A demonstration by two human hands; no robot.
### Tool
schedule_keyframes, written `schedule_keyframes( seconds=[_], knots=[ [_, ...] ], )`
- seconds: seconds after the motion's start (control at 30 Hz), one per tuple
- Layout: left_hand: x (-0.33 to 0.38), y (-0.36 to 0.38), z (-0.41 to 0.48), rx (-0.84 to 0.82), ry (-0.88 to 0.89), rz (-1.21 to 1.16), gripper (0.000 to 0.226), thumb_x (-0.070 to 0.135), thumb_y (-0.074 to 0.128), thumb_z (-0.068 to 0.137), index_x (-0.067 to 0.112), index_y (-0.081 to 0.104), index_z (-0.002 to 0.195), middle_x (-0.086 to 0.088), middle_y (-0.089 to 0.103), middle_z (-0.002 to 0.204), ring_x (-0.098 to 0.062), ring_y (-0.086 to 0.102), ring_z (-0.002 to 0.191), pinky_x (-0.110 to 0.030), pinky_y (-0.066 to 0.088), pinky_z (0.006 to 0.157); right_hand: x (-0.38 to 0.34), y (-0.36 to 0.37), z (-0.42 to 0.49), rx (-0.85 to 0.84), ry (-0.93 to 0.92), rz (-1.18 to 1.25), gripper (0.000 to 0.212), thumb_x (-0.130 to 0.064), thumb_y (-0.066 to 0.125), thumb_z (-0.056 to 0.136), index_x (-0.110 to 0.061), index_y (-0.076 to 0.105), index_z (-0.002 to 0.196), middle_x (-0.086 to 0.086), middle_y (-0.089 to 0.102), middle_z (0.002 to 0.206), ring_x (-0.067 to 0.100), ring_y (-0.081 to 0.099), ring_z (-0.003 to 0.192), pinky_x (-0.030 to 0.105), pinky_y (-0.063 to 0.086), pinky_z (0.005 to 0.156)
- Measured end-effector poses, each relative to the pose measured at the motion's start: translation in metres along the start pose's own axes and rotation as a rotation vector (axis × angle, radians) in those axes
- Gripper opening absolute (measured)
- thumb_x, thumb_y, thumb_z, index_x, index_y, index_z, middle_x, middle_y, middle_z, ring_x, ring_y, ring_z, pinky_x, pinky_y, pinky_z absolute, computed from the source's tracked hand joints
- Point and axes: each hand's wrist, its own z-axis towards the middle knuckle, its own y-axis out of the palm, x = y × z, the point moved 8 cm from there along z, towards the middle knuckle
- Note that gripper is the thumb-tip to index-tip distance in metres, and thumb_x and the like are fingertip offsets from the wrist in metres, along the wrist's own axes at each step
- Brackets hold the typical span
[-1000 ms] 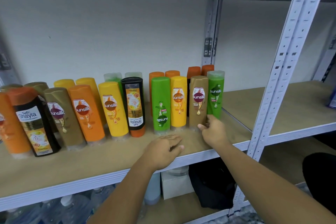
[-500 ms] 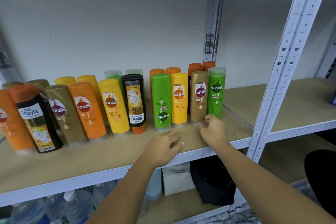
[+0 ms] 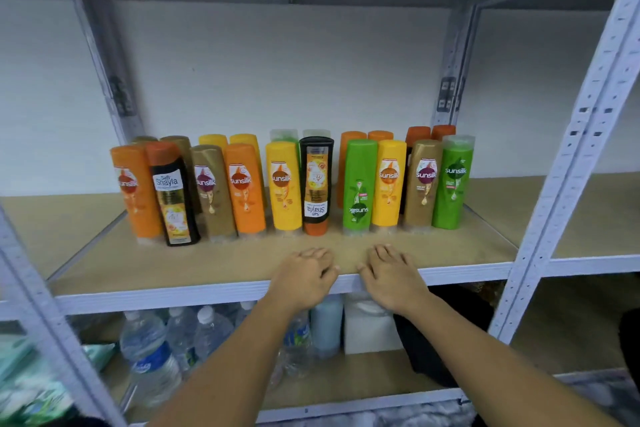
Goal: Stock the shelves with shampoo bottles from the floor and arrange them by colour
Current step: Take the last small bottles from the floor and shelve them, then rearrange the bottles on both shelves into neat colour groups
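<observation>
Facing the shelf (image 3: 207,263), where do our hands lie?

Our left hand (image 3: 304,276) and right hand (image 3: 393,276) rest side by side on its front edge, fingers loose and a little spread, grasping nothing. Neither touches a bottle.

Where are the shampoo bottles?

We see them standing on the shelf in two rows, just behind our hands. The front row (image 3: 284,184) holds ten. The back row (image 3: 351,140) is mostly hidden, only its tops showing.

Are they sorted by colour?

Not yet, we judge. From the left, the front row runs orange, black, gold, orange, yellow, black, green, yellow, gold, green, so like colours stand apart. The back row looks paired: gold, yellow, pale green, orange, darker orange. One black bottle (image 3: 316,184) and one green bottle (image 3: 360,184) show their labels upside down.

So how much is done?

Stocking seems largely done, since many bottles are up. We cannot tell whether any wait below: only a blurred strip of floor (image 3: 381,418) shows, and the lower shelf (image 3: 346,388) holds water bottles (image 3: 149,350) and a white box (image 3: 370,326).

And what is left?

Regrouping the front row, we think, so each colour stands together.
</observation>
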Motion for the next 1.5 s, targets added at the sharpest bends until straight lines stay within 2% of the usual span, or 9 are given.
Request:
schedule_keyframes(
  seconds=[0.13, 0.33, 0.53, 0.73, 0.83, 0.97, 1.13, 1.27, 1.5],
  knots=[
    [-0.054, -0.013, -0.033, 0.02, -0.168, 0.031, 0.051, 0.045, 0.033, 0.106, 0.017, 0.047, 0.147, 0.0, 0.043, 0.156, -0.017, 0.034, 0.146, -0.034, 0.024, 0.118, -0.052, 0.003, -0.005, -0.09, -0.074, -0.007, 0.056, -0.043, 0.019, 0.107, -0.013, 0.028, 0.154, 0.004, 0.027, 0.162, 0.024, 0.015, 0.152, 0.045, 0.016, 0.119],
    [-0.08, -0.02, -0.054, 0.0, -0.25, 0.053, 0.056, 0.05, 0.029, 0.105, 0.019, 0.04, 0.15, 0.001, 0.042, 0.156, -0.019, 0.034, 0.145, -0.041, 0.026, 0.117, -0.09, 0.001, -0.009, -0.22, -0.154, 0.012, 0.056, -0.039, 0.016, 0.108, -0.017, 0.016, 0.16, 0.0, 0.01, 0.169, 0.021, 0.005, 0.155, 0.045, 0.009, 0.122],
    [-0.087, -0.019, -0.032, 0.011, -0.232, 0.107, 0.055, 0.045, 0.025, 0.103, 0.02, 0.04, 0.151, 0.002, 0.042, 0.156, -0.017, 0.035, 0.144, -0.042, 0.028, 0.116, -0.094, 0.004, 0.017, -0.143, -0.147, 0.004, 0.054, -0.038, 0.019, 0.108, -0.014, 0.026, 0.155, 0.004, 0.022, 0.165, 0.02, 0.015, 0.153, 0.043, 0.017, 0.119],
    [-0.082, -0.013, -0.042, 0.293, -0.189, 0.207, 0.057, 0.041, 0.026, 0.101, 0.014, 0.063, 0.135, 0.0, 0.064, 0.136, -0.019, 0.055, 0.129, -0.041, 0.04, 0.106, -0.098, 0.018, 0.022, 0.068, -0.095, -0.081, 0.073, -0.044, 0.004, 0.097, -0.013, 0.036, 0.155, 0.003, 0.036, 0.161, 0.019, 0.029, 0.15, 0.045, 0.022, 0.122],
    [-0.082, -0.013, -0.043, 0.384, -0.154, 0.197, 0.049, 0.037, 0.035, 0.103, 0.012, 0.065, 0.133, -0.003, 0.065, 0.136, -0.021, 0.057, 0.128, -0.044, 0.041, 0.105, -0.098, 0.017, 0.017, 0.236, -0.116, -0.027, 0.062, -0.037, 0.021, 0.1, -0.006, 0.057, 0.14, 0.01, 0.056, 0.145, 0.024, 0.049, 0.138, 0.049, 0.036, 0.114],
    [-0.081, -0.017, -0.043, 0.367, -0.183, 0.175, 0.05, 0.038, 0.034, 0.105, 0.012, 0.062, 0.136, -0.004, 0.061, 0.141, -0.022, 0.053, 0.134, -0.048, 0.036, 0.111, -0.1, 0.013, 0.015, 0.24, -0.135, 0.006, 0.054, -0.032, 0.029, 0.103, -0.003, 0.056, 0.14, 0.012, 0.055, 0.146, 0.027, 0.048, 0.139, 0.052, 0.034, 0.114],
    [-0.083, -0.021, -0.041, 0.172, -0.249, 0.123, 0.052, 0.039, 0.033, 0.105, 0.011, 0.055, 0.143, -0.005, 0.054, 0.148, -0.022, 0.045, 0.142, -0.05, 0.032, 0.116, -0.099, 0.009, 0.016, 0.0, -0.121, 0.038, 0.057, -0.034, 0.029, 0.103, 0.0, 0.048, 0.145, 0.016, 0.045, 0.153, 0.031, 0.04, 0.144, 0.054, 0.029, 0.118],
    [-0.078, -0.031, -0.048, -0.235, -0.282, -0.014, 0.056, 0.04, 0.027, 0.106, 0.013, 0.034, 0.155, -0.004, 0.033, 0.162, -0.023, 0.025, 0.152, -0.045, 0.019, 0.122, -0.103, -0.013, 0.005, -0.251, -0.124, 0.118, 0.066, -0.042, 0.022, 0.099, -0.001, 0.05, 0.144, 0.015, 0.049, 0.151, 0.032, 0.046, 0.139, 0.05, 0.035, 0.115],
    [-0.046, -0.163, -0.081, -0.465, -0.375, -0.229, 0.053, 0.041, 0.038, 0.106, 0.019, 0.035, 0.155, -0.002, 0.043, 0.156, -0.029, 0.051, 0.132, -0.039, 0.046, 0.102, -0.111, -0.15, -0.02, -0.505, -0.064, 0.309, 0.041, -0.035, 0.04, 0.105, -0.01, 0.055, 0.134, 0.01, 0.06, 0.135, 0.032, 0.054, 0.125, 0.044, 0.046, 0.099]
  ],
)
